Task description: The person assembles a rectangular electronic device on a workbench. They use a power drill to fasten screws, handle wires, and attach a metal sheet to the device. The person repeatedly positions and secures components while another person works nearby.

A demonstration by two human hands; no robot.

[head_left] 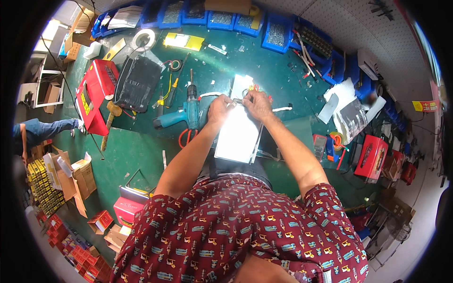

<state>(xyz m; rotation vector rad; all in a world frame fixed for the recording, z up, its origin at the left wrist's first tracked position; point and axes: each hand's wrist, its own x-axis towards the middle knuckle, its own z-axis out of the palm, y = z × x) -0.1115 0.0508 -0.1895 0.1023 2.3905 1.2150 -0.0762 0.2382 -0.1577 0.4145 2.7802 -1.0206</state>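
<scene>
A bright white flat panel lies on the bench in front of my body, its surface partly washed out by glare. My left hand is at its upper left edge, the fingers pinched together. At the upper right edge my right hand is closed too, its fingertips close to the left ones. Between them is a small piece, too glared to name. Beyond the fingers sits a smaller white plate with red and yellow wires beside it. A white-sleeved lead sticks out to the right.
A teal cordless drill lies left of my left hand, near red-handled scissors. Further left are a black case, a hammer and a red metal housing. Blue bins of small parts line the back. Another person is at far left.
</scene>
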